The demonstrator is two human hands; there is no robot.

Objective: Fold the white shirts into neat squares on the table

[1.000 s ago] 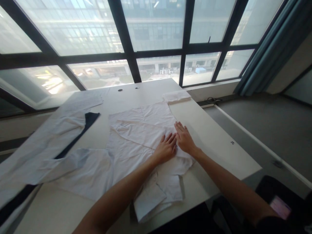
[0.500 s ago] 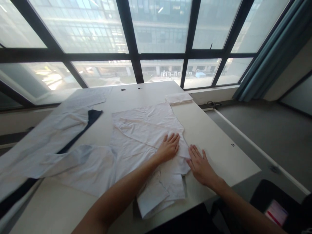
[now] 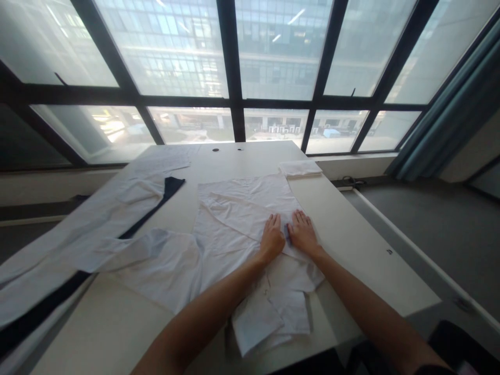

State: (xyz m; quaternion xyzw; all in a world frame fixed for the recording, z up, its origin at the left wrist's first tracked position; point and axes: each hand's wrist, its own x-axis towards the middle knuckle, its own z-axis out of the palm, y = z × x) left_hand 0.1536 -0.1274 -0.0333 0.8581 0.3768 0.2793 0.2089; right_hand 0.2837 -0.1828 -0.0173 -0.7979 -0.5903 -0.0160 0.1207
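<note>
A white shirt (image 3: 230, 229) lies spread on the table, one sleeve folded slantwise across its body and the other (image 3: 164, 268) stretched out to the left. Its collar end (image 3: 269, 315) is nearest to me. My left hand (image 3: 272, 237) rests on the folded fabric right of the middle, fingers stretched forward. Just beside it, my right hand (image 3: 302, 232) lies flat on the shirt's right edge, fingers out. Neither hand grips the cloth; both press on it from above.
The white table (image 3: 367, 271) reaches to the window wall. A folded white cloth (image 3: 300, 168) lies at its far right. To the left is a heap of white garments (image 3: 97, 224) with a dark navy strip (image 3: 146, 213). A chair (image 3: 464, 344) stands at lower right.
My right hand has moved from the table beside the shirt up onto its right edge, close to my left hand. The whole view has shifted slightly.
</note>
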